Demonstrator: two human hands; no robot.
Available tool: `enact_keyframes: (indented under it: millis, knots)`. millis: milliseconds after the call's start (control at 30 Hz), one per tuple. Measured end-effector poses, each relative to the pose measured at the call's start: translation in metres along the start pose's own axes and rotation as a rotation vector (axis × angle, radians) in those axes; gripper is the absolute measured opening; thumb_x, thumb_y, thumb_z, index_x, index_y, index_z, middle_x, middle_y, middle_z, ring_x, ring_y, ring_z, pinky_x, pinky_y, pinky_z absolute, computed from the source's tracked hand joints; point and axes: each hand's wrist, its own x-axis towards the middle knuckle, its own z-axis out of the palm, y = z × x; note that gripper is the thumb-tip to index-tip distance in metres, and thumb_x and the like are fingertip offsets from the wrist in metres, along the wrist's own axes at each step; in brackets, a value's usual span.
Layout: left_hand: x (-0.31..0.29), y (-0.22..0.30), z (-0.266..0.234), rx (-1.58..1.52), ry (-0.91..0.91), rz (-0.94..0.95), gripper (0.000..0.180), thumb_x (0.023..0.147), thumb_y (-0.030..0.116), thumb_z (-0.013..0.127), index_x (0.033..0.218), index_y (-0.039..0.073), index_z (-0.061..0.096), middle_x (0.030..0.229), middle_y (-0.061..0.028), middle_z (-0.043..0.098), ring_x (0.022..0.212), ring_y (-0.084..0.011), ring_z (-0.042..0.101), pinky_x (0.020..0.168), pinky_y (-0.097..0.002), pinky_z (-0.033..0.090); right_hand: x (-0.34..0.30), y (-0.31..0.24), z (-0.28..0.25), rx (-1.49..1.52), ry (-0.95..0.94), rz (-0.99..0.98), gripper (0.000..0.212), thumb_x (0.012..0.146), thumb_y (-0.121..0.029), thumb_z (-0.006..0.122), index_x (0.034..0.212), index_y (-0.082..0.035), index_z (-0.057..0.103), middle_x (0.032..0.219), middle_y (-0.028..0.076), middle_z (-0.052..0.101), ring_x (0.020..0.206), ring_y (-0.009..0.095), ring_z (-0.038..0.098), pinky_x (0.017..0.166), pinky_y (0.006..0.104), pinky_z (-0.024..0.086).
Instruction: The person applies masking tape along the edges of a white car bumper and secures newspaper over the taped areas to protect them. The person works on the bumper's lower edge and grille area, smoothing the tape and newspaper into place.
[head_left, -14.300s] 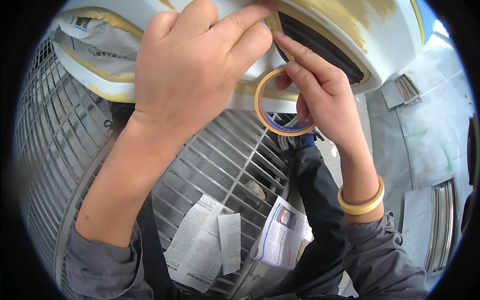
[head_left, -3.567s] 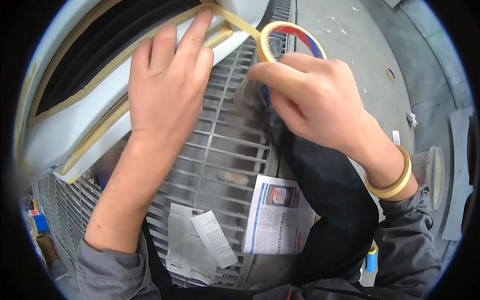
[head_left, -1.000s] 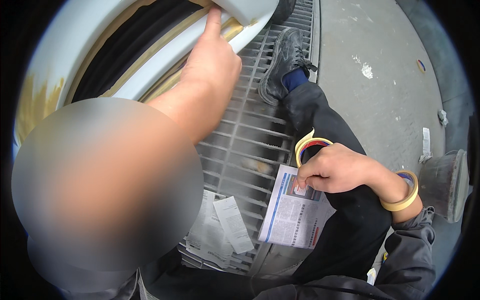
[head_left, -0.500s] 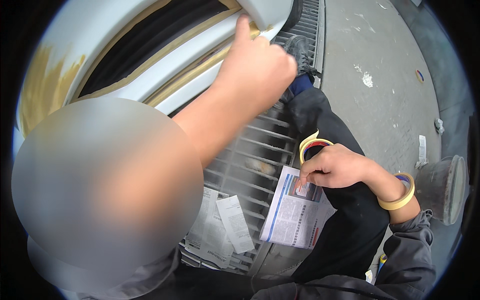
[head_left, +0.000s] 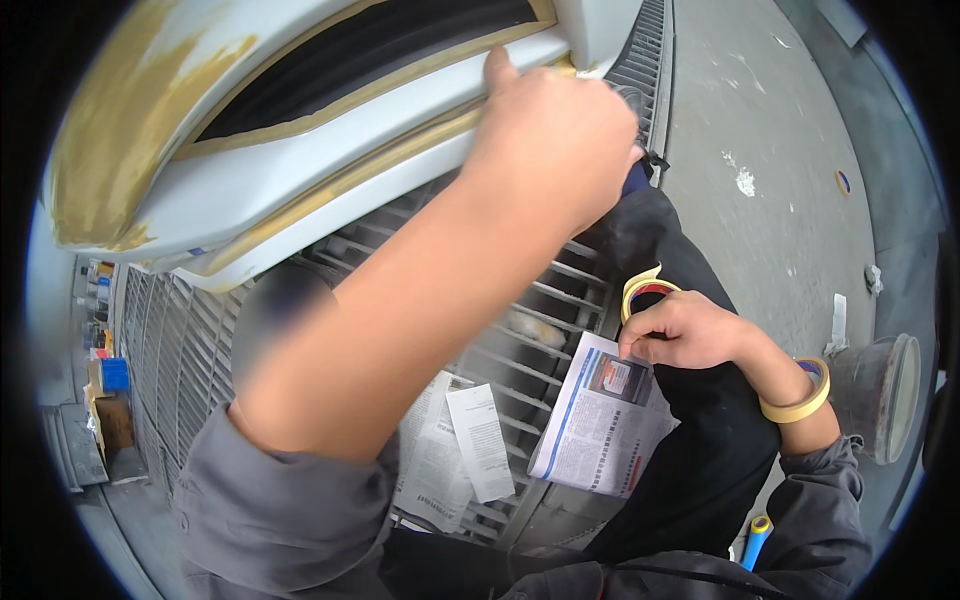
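Observation:
My left hand (head_left: pixel 560 145) lies against the lower edge of a white bumper (head_left: pixel 350 150), its thumb raised along the panel and the other fingers curled; what they grip, if anything, is hidden. Tan masking tape (head_left: pixel 400 140) runs along the bumper's groove and borders its dark opening (head_left: pixel 380 60). Over my right thigh, my right hand (head_left: pixel 690 330) pinches the corner of a folded newspaper (head_left: pixel 590 430). A roll of yellow masking tape (head_left: pixel 628 298) with a loose end stands against its fingers. Another tape roll (head_left: pixel 800 402) circles my right wrist like a bracelet.
Below is a metal floor grating (head_left: pixel 190 350), with torn newspaper (head_left: pixel 435 465) and a paper slip (head_left: pixel 482 440) on it. A clear bucket (head_left: pixel 880 395) stands at right. A blue-yellow handled thing (head_left: pixel 757 540) lies near my right sleeve. Boxes (head_left: pixel 112 400) sit at far left.
The view has shifted, showing more grating and the boxes at left. My left hand has moved slightly left along the bumper, away from the opening's corner. My right hand keeps its hold.

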Motion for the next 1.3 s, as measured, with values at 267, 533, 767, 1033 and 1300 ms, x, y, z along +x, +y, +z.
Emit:
enact_keyframes:
  millis: [267, 533, 767, 1033, 1300]
  knots:
    - [-0.065, -0.052, -0.016, 0.07, -0.085, 0.074, 0.04, 0.102, 0.045, 0.07, 0.091, 0.006, 0.072, 0.082, -0.0158, 0.074, 0.089, -0.0363, 0.075, 0.116, -0.0605, 0.046, 0.003, -0.004, 0.005, -0.024, 0.025, -0.001, 0.016, 0.098, -0.016, 0.068, 0.11, -0.015, 0.079, 0.093, 0.007, 0.077, 0.088, 0.027, 0.075, 0.08, 0.0384, 0.056]
    - [-0.113, -0.094, -0.031, 0.133, -0.179, 0.11, 0.046, 0.101, 0.048, 0.069, 0.088, 0.004, 0.072, 0.078, -0.0145, 0.072, 0.086, -0.0353, 0.073, 0.117, -0.0601, 0.045, 0.009, -0.007, 0.011, -0.069, 0.005, 0.063, 0.018, 0.098, -0.017, 0.067, 0.11, -0.017, 0.08, 0.092, 0.006, 0.077, 0.089, 0.025, 0.076, 0.081, 0.0383, 0.057]
    - [-0.128, -0.108, -0.038, 0.254, -0.302, 0.123, 0.052, 0.099, 0.052, 0.07, 0.083, 0.002, 0.073, 0.075, -0.015, 0.07, 0.084, -0.0364, 0.072, 0.118, -0.0603, 0.044, 0.01, -0.003, 0.017, -0.089, 0.059, -0.028, 0.016, 0.099, -0.011, 0.068, 0.109, -0.011, 0.08, 0.093, 0.004, 0.079, 0.082, 0.018, 0.076, 0.076, 0.0333, 0.058]
    - [-0.142, -0.121, -0.041, 0.332, -0.308, 0.084, 0.055, 0.096, 0.054, 0.072, 0.085, 0.0, 0.077, 0.079, -0.0168, 0.071, 0.092, -0.0367, 0.071, 0.124, -0.0561, 0.04, 0.011, -0.013, 0.015, -0.041, 0.025, 0.078, 0.017, 0.099, -0.016, 0.067, 0.108, -0.014, 0.081, 0.089, 0.004, 0.077, 0.084, 0.02, 0.076, 0.079, 0.0347, 0.057]
    - [-0.166, -0.151, -0.064, 0.396, -0.26, 0.066, 0.054, 0.093, 0.052, 0.074, 0.087, -0.001, 0.076, 0.083, -0.0174, 0.07, 0.098, -0.0392, 0.07, 0.126, -0.0538, 0.039, 0.011, -0.016, 0.015, -0.054, 0.023, 0.096, 0.016, 0.099, -0.012, 0.067, 0.108, -0.012, 0.08, 0.086, 0.003, 0.076, 0.077, 0.016, 0.075, 0.074, 0.0321, 0.057]
